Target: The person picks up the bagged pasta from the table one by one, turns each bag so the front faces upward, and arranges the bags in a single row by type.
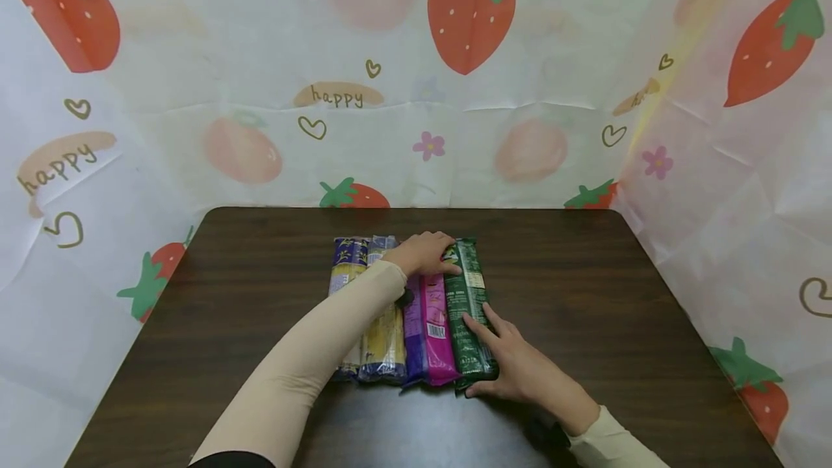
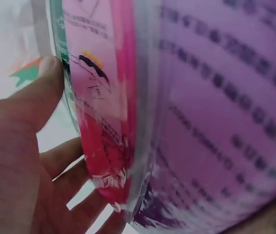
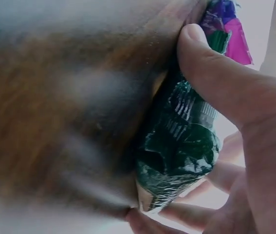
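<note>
Arm (image 1: 308,351) outstretched, left hand (image 1: 422,254) over packets (image 1: 438,341)

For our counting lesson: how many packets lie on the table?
4, left to right: blue-topped packet, yellow packet, pink-and-purple packet, green packet. The left sleeve partly covers some; others could be hidden.

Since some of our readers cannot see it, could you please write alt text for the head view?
A person's left hand and right hand touch a green packet, the rightmost in a row of four on a dark table. To its left lie a pink-and-purple packet and two yellow packets; a strawberry-print sheet hangs behind.
</note>
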A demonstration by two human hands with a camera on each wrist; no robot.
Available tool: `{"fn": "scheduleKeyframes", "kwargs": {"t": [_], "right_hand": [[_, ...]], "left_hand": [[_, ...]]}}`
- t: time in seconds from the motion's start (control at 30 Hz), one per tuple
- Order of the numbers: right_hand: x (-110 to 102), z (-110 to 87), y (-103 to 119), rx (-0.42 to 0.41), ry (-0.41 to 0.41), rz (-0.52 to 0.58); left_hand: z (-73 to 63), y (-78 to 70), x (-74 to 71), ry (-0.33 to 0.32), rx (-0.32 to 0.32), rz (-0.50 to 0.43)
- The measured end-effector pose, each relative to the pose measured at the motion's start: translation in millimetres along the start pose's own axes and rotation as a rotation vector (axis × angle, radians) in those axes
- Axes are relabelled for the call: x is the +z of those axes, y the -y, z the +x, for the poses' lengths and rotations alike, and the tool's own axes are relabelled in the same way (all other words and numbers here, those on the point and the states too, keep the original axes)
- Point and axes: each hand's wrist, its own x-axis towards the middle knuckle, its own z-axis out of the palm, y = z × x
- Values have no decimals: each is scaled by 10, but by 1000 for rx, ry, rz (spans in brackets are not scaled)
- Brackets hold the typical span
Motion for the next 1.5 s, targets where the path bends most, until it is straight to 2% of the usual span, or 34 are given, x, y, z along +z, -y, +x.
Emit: {"fn": "scheduleKeyframes", "kwargs": {"t": [0.2,0.33,0.5,0.9,1.27,1.5], "right_hand": [[-21,3,46,16,5,-119],[-41,11,69,17,5,-151],[-63,24,93,21,6,-174],[-58,31,111,63,39,-109],[-28,15,73,50,19,-83],[-59,-32,-42,-23,13,30]], "left_hand": [[18,-39,-2,0,-22,14],[46,-35,-11,6,-38,-10],[78,-16,-45,24,-48,46],[117,-30,-51,39,-68,89],[176,54,-23,54,-39,-62],[179,78,-25,32,-4,-83]]}}
